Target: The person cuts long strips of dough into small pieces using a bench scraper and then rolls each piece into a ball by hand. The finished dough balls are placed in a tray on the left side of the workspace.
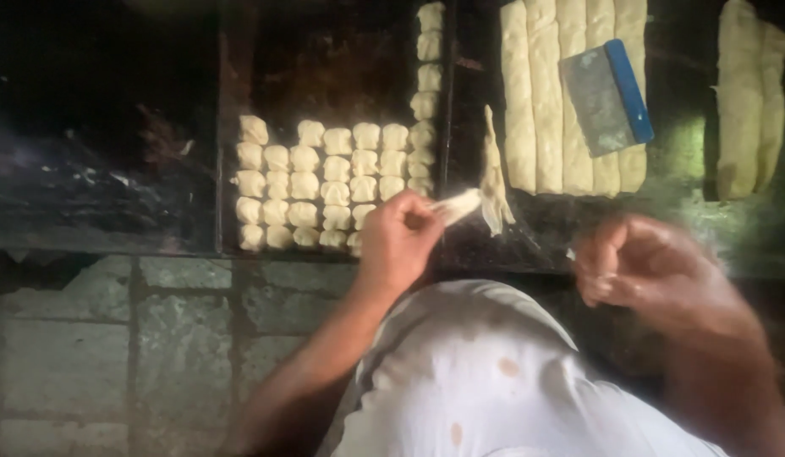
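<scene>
Left hand (398, 241) closed in a pinch on one end of a thin dough strip (485, 190), low over the front edge of the dark baking tray (232, 169). Strip stretched from the fingertips to the right, then turned upward in a narrow ribbon, just left of the dough logs (545, 101). Right hand (634, 267) blurred, fingers curled loosely inward, apart from the strip; impossible to tell whether anything small sits inside the curl.

Judged from its sag and stretch: very light, soft, pliable, probably a little tacky or oily. Likely to thin out and tear if pulled hard, so best taken near an end with a gentle fingertip pinch and supported along its length, not squeezed in the middle.

Beyond the left hand, rows of small dough pieces (321, 190) packed close together on the tray, touching one another, with a single column running up the right side of the tray. Back half of the tray bare and dark. To the right, five long pale logs side by side on the table (680, 161), and across them a dough scraper (606, 96) with a grey blade and a blue handle, lying tilted. Farther right, more dough logs (748, 93) near the frame edge. Below, a stained white garment (485, 381) and a stone block wall (113, 347) under the table edge.
</scene>
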